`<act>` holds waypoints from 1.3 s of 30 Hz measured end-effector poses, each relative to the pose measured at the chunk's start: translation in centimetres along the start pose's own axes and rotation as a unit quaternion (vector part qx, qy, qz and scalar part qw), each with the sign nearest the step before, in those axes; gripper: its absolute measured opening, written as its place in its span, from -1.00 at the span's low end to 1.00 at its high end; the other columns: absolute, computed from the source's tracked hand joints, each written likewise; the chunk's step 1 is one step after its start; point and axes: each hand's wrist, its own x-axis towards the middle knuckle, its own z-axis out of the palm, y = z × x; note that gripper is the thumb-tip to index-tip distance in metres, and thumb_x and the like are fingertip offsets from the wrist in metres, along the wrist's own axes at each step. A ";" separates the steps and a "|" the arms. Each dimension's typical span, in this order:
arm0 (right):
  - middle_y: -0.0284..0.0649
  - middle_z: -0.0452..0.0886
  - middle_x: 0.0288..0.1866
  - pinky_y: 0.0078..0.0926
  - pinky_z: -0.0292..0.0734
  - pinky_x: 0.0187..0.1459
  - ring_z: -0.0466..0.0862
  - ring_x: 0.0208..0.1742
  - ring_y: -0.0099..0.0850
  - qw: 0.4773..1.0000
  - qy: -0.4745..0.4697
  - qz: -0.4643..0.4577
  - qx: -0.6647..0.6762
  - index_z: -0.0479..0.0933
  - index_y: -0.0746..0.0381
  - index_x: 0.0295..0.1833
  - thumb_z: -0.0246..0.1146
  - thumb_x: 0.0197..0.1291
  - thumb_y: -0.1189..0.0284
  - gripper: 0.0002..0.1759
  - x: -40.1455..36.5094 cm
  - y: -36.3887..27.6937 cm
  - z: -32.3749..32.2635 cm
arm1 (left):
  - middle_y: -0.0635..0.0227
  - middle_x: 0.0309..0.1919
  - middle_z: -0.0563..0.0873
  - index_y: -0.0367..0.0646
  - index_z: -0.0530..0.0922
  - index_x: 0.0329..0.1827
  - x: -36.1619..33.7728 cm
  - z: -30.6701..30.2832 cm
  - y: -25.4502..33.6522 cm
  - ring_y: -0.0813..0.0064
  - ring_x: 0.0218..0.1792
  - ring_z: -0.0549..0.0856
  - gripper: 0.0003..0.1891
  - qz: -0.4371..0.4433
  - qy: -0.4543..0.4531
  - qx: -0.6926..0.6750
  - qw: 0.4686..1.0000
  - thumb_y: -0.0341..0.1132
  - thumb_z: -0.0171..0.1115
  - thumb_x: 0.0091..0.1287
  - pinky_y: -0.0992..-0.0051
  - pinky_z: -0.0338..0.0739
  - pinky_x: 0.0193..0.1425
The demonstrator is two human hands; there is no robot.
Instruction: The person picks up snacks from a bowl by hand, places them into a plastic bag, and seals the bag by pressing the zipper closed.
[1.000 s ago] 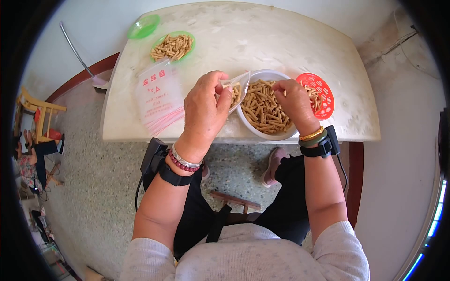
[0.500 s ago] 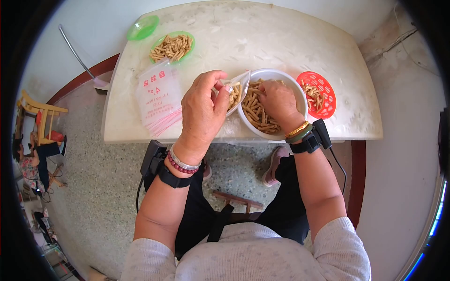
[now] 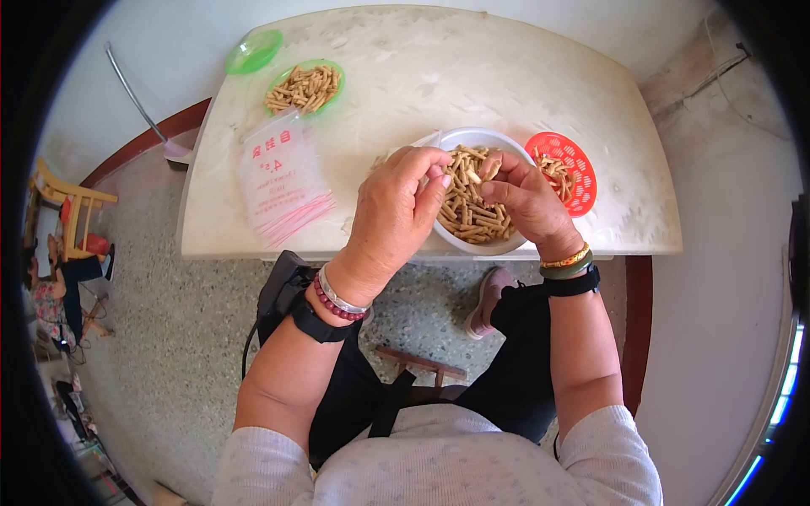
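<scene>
Bowl of sticks sits at our table's near edge. Bags lie left of it. Our left hand is pinched closed over the bowl's left rim, and we cannot tell what it grips. Our right hand pinches a few sticks above it. Red basket sits just right, and green basket of sticks stands far left.

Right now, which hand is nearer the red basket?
Right. The right hand is over the bowl, on the side next to the basket. The left hand is at the bowl's opposite side, farther from the basket.
</scene>
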 end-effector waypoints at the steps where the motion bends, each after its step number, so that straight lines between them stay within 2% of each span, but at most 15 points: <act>1: -0.47 0.52 -0.27 -0.66 0.46 -0.08 0.52 -0.18 -0.66 1.000 0.001 -0.001 0.001 0.47 0.21 -0.20 0.28 0.20 0.55 -0.88 -0.2 -0.1 0.2 | 0.27 -0.34 0.65 -0.23 0.57 -0.10 0.0 0.2 0.1 0.48 -0.43 0.60 -0.85 0.011 -0.002 -0.005 1.000 -0.49 0.22 0.27 0.53 0.50 -0.34; 2: -0.48 0.52 -0.26 -0.65 0.46 -0.07 0.52 -0.17 -0.66 1.000 -0.018 -0.018 0.010 0.47 0.20 -0.20 0.29 0.20 0.55 -0.88 -0.4 -0.3 0.3 | 0.32 -0.36 0.65 -0.25 0.58 -0.08 0.0 0.4 0.1 0.67 -0.50 0.53 -0.85 0.023 -0.004 -0.010 1.000 -0.48 0.21 0.31 0.65 0.44 -0.40; 8: -0.48 0.52 -0.23 -0.63 0.46 -0.05 0.52 -0.15 -0.66 0.997 -0.064 -0.046 0.016 0.46 0.18 -0.17 0.28 0.22 0.56 -0.86 -0.4 0.2 0.5 | 0.36 -0.43 0.63 -0.27 0.58 -0.11 0.2 1.1 0.5 0.67 -0.47 0.53 -0.86 -0.019 -0.072 -0.054 0.996 -0.42 0.21 0.35 0.62 0.45 -0.36; 10: -0.47 0.53 -0.22 -0.63 0.46 -0.06 0.52 -0.15 -0.66 0.996 -0.067 -0.050 0.007 0.46 0.18 -0.15 0.28 0.22 0.56 -0.86 -0.5 0.2 0.6 | 0.39 -0.42 0.63 -0.27 0.58 -0.12 0.0 1.7 -0.5 0.70 -0.47 0.53 -0.88 -0.009 -0.055 -0.074 0.996 -0.42 0.20 0.36 0.65 0.44 -0.38; 12: -0.46 0.55 -0.21 -0.64 0.45 -0.06 0.52 -0.14 -0.66 0.998 -0.003 -0.055 0.015 0.47 0.18 -0.14 0.26 0.23 0.56 -0.87 -0.9 -0.3 0.9 | 0.42 -0.42 0.63 -0.27 0.58 -0.12 0.1 1.7 -0.7 0.72 -0.47 0.53 -0.88 0.002 -0.038 -0.094 0.995 -0.42 0.19 0.37 0.68 0.42 -0.39; 13: -0.46 0.55 -0.21 -0.64 0.45 -0.06 0.52 -0.14 -0.66 0.998 -0.002 -0.056 0.015 0.47 0.18 -0.14 0.26 0.23 0.56 -0.87 -1.0 -0.8 0.9 | 0.45 -0.40 0.63 -0.27 0.58 -0.13 0.2 1.2 -0.3 0.75 -0.46 0.53 -0.90 -0.064 -0.045 -0.157 0.984 -0.44 0.17 0.38 0.71 0.41 -0.40; 14: -0.45 0.56 -0.24 -0.63 0.47 -0.09 0.53 -0.16 -0.65 0.998 0.035 -0.053 -0.026 0.48 0.20 -0.16 0.24 0.24 0.55 -0.91 -1.1 -1.2 0.6 | 0.47 -0.39 0.63 -0.26 0.57 -0.13 0.4 0.8 -0.1 0.77 -0.46 0.53 -0.91 -0.130 -0.052 -0.219 0.966 -0.45 0.16 0.39 0.74 0.40 -0.41; 16: -0.44 0.57 -0.27 -0.62 0.48 -0.12 0.55 -0.19 -0.65 0.994 0.074 -0.051 -0.065 0.49 0.22 -0.18 0.22 0.25 0.54 -0.94 -1.1 -1.2 -0.6 | 0.46 -0.37 0.64 -0.25 0.57 -0.13 0.6 0.3 -0.2 0.80 -0.45 0.53 -0.92 -0.135 -0.046 -0.229 0.963 -0.47 0.14 0.39 0.78 0.39 -0.43; 18: -0.33 0.63 -0.37 -0.52 0.53 -0.21 0.63 -0.29 -0.52 0.938 0.143 -0.066 -0.308 0.51 0.26 -0.24 0.21 0.19 0.52 -0.94 -0.6 0.0 -1.9 | 0.48 -0.44 0.65 -0.26 0.59 -0.16 0.8 -0.1 0.0 0.77 -0.49 0.59 -0.92 -0.141 -0.010 -0.261 0.955 -0.51 0.16 0.36 0.76 0.43 -0.48; 19: -0.33 0.63 -0.37 -0.52 0.53 -0.21 0.63 -0.29 -0.52 0.938 0.144 -0.066 -0.308 0.51 0.26 -0.24 0.21 0.19 0.52 -0.94 -0.7 0.2 -2.1 | 0.47 -0.40 0.67 -0.26 0.59 -0.14 0.8 -0.1 -0.2 0.78 -0.47 0.59 -0.91 -0.134 0.001 -0.278 0.951 -0.52 0.16 0.35 0.77 0.42 -0.49; 21: -0.17 0.66 -0.41 -0.39 0.56 -0.27 0.68 -0.36 -0.32 0.846 0.179 -0.078 -0.496 0.53 0.29 -0.25 0.24 0.12 0.48 -0.88 -1.0 0.5 -2.2 | 0.45 -0.38 0.67 -0.27 0.59 -0.13 0.9 -0.3 0.2 0.78 -0.46 0.60 -0.90 -0.138 0.009 -0.276 0.951 -0.53 0.17 0.35 0.77 0.42 -0.49; 24: -0.09 0.66 -0.39 -0.31 0.57 -0.25 0.68 -0.33 -0.17 0.840 0.163 -0.064 -0.513 0.55 0.28 -0.24 0.25 0.08 0.45 -0.85 -0.8 1.2 -2.6 | 0.44 -0.36 0.69 -0.27 0.59 -0.12 1.0 -0.7 0.5 0.78 -0.46 0.59 -0.89 -0.142 0.015 -0.269 0.953 -0.53 0.17 0.34 0.77 0.43 -0.48; 35: -0.12 0.68 -0.37 -0.29 0.57 -0.24 0.69 -0.31 -0.17 0.832 0.155 -0.056 -0.529 0.55 0.27 -0.23 0.25 0.11 0.42 -0.84 -0.9 0.8 -2.1 | 0.44 -0.46 0.66 -0.26 0.60 -0.19 0.9 -2.1 0.1 0.78 -0.52 0.52 -0.91 -0.158 0.035 -0.262 0.951 -0.42 0.20 0.38 0.77 0.43 -0.42; 38: -0.12 0.68 -0.37 -0.29 0.57 -0.24 0.69 -0.32 -0.18 0.836 0.156 -0.056 -0.523 0.55 0.27 -0.23 0.26 0.12 0.42 -0.84 -0.8 1.0 -2.2 | 0.42 -0.51 0.64 -0.26 0.59 -0.23 0.9 -2.7 -0.2 0.76 -0.54 0.52 -0.87 -0.175 0.046 -0.235 0.955 -0.37 0.18 0.40 0.70 0.42 -0.46; 39: -0.12 0.68 -0.38 -0.29 0.57 -0.25 0.69 -0.32 -0.18 0.839 0.157 -0.052 -0.518 0.55 0.27 -0.23 0.26 0.12 0.41 -0.84 -0.8 1.0 -2.2 | 0.38 -0.52 0.63 -0.26 0.59 -0.26 0.9 -2.9 -0.2 0.68 -0.55 0.53 -0.87 -0.133 0.056 -0.122 0.982 -0.36 0.20 0.38 0.63 0.43 -0.46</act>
